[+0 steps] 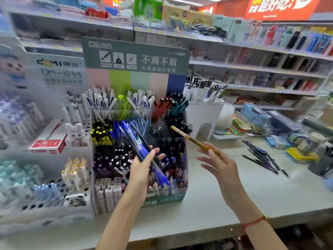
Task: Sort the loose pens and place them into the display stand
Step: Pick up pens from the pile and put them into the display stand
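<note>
Left hand (142,166) grasping a bundle of blue and black pens (137,141) before the display stand (137,56), right hand (219,163) pinching a yellow pen (189,137) angled far-left toward the stand, loose pens (261,157) on the counter (225,192) at right

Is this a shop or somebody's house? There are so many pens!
Most likely a shop's stationery aisle. A branded display stand packed with pens, long shelves of packaged goods, and an orange store banner overhead all point to that.

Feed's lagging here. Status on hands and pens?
Left hand grips blue and black pen bundle. Right hand pinches yellow pen. Dark loose pens on counter.
</note>
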The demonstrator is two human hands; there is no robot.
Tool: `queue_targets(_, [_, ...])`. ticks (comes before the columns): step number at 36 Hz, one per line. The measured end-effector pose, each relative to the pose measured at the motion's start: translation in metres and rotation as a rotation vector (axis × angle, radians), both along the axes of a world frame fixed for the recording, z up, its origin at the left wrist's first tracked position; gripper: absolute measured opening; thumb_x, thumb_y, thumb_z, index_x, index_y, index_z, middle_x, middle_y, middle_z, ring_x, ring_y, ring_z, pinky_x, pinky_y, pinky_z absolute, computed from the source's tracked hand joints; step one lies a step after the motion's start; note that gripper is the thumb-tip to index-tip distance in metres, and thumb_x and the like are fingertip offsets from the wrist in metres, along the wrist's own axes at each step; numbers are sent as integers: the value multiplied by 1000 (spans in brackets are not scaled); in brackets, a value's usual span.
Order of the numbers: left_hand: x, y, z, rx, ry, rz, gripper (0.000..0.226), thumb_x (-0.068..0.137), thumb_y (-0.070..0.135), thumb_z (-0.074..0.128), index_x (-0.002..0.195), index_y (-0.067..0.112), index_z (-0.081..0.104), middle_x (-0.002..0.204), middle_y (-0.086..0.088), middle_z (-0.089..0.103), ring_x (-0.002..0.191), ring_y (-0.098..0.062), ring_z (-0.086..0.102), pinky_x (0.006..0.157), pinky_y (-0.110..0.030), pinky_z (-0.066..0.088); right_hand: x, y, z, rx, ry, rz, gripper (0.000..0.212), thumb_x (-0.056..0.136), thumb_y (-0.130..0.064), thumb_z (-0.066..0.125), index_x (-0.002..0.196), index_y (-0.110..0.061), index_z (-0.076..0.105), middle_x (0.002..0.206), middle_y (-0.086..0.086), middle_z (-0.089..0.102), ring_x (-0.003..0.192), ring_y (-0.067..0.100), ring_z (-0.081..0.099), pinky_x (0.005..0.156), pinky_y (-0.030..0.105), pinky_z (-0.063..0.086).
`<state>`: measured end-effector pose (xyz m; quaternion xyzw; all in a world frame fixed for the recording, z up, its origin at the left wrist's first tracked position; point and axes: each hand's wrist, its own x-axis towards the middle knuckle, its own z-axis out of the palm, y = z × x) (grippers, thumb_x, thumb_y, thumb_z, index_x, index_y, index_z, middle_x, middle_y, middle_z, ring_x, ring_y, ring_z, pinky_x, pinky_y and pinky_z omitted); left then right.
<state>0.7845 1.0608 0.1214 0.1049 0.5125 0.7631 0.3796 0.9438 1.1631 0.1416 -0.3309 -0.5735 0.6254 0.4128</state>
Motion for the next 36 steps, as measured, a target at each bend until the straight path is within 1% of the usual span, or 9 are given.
queue_targets(3, [-13,-6,-1,-12,58,70,24,98,20,53,120,14,57,107,-7,71,88,-21,68,42,-21,46,-9,13,-3,66,-46,-41,12,99,-11,47,107,-11,56,98,5,73,75,15,70,66,22,55])
queue_targets(7, [-26,-15,-11,-28,89,144,8,97,26,53,99,29,61,88,12,75,64,-11,61,58,-29,42,-25,23,-6,257,-104,-123,10,99,-14,49,105,-9,54,96,6,70,75,12,70,63,19,54])
queue_targets(10, [-37,-20,-13,24,62,193,11,98,17,51,98,22,60,80,11,74,56,-3,63,51,-25,51,-43,27,-2,375,-80,-205,8,99,-14,48,99,-16,56,95,7,69,78,10,69,66,21,55])
queue_targets(16, [-67,-31,-11,-29,143,200,13,97,18,52,109,21,59,103,6,72,94,-8,69,97,-48,48,-97,18,19,540,-114,-169,14,102,-15,41,103,-20,54,98,-2,64,89,6,67,76,19,53])
queue_targets(19, [-81,-35,-9,-39,180,165,17,98,22,52,112,21,61,107,4,71,98,-9,68,96,-47,49,-120,18,29,682,-182,-256,11,102,-16,42,104,-17,52,85,-13,59,80,13,63,74,26,53])
queue_targets(23, [-92,-38,-10,-23,198,113,22,98,21,51,118,16,59,97,5,74,86,-3,69,85,-38,52,-127,21,33,860,-211,-461,8,102,-14,38,102,-13,46,78,-11,50,67,13,53,60,18,41])
queue_targets(27, [-95,-35,-12,-25,196,56,15,98,21,51,111,21,60,98,3,74,87,-8,70,82,-36,52,-127,24,16,1048,-451,-496,22,100,-20,36,110,-5,49,77,-4,48,68,25,50,60,33,37])
queue_targets(31, [-93,-28,-11,-15,191,-23,18,97,20,52,114,19,60,104,1,73,92,-14,70,95,-49,49,-138,30,-14,1081,-650,-286,25,102,-20,42,123,-13,54,90,-1,56,80,14,51,64,25,35])
queue_targets(36, [-88,-21,-14,25,161,-75,18,96,17,54,114,20,59,102,6,73,94,-12,70,92,-46,52,-143,32,-22,1035,-477,-352,26,101,-20,45,121,-8,55,87,1,63,70,8,52,63,8,38])
